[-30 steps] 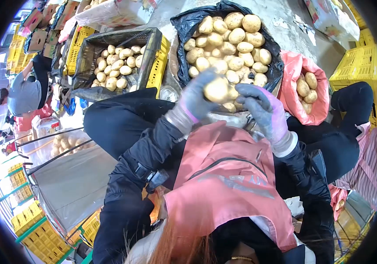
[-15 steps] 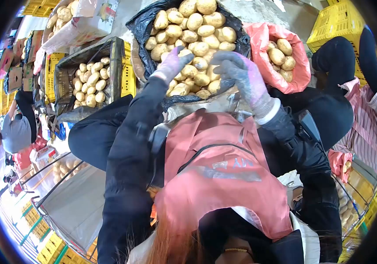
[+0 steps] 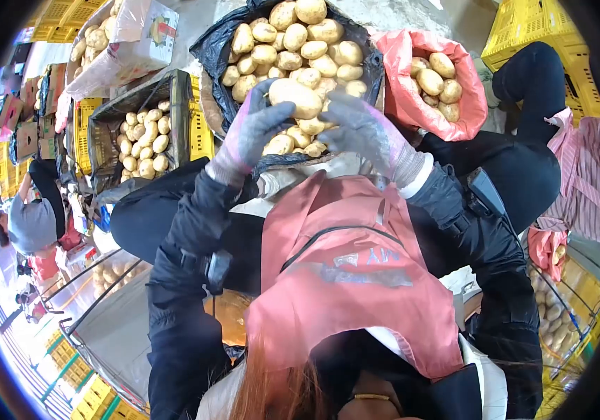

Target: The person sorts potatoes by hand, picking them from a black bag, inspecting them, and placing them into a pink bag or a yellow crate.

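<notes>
While a pink apron (image 3: 356, 280) fills the nearest part of the view, both gloved hands are raised just beyond it. The left hand (image 3: 249, 133) grips a large pale potato (image 3: 300, 99), its fingers and thumb curled about the left end and the rest of the potato jutting toward the right. The right hand (image 3: 368, 136) is open, fingers spread and blurred by the potato's right end; whether they touch it I cannot tell.

That potato is probably firm and stiff, with some heft for one hand. Its smooth, rounded skin may slip or roll against the gloves, and though hardly fragile, it could bruise if knocked. The surest hold would be around the thick middle, thumb opposite the fingers, rather than on a tapering end.

It is held above a container lined with black plastic sheeting (image 3: 210, 52), in which many loose potatoes (image 3: 293, 38) are heaped. To the right, just beside it, an open pink sack (image 3: 469, 98) holds a few large potatoes; to the left, a dark-lined crate (image 3: 182, 105) holds smaller ones. Farther out are yellow plastic crates (image 3: 524, 31) at upper right and, at far left, a co-worker in a grey top (image 3: 34, 224).
</notes>
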Demonstrator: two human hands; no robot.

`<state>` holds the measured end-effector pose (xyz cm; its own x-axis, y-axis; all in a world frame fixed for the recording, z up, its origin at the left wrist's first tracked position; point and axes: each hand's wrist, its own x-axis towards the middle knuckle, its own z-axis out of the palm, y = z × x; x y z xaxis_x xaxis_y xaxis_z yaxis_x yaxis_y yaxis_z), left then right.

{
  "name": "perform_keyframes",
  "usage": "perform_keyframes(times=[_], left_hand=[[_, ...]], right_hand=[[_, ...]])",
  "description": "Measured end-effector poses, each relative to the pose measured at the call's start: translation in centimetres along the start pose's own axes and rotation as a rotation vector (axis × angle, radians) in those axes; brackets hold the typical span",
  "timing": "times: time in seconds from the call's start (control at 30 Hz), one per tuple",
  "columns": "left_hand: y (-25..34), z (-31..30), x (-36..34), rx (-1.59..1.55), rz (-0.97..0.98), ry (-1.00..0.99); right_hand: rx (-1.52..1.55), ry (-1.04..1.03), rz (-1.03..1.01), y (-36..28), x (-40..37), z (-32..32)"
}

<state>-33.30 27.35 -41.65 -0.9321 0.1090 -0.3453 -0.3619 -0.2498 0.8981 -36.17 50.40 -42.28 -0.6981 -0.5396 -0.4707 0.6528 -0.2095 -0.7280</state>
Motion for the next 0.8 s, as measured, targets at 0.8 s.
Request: perform_keyframes(times=[0.8], left_hand=[[-0.6, 0.6, -2.6, -0.369, -0.095, 0.006]], right_hand=[[-0.288, -0.062, -0.234, 0.0, -0.3, 1.8]])
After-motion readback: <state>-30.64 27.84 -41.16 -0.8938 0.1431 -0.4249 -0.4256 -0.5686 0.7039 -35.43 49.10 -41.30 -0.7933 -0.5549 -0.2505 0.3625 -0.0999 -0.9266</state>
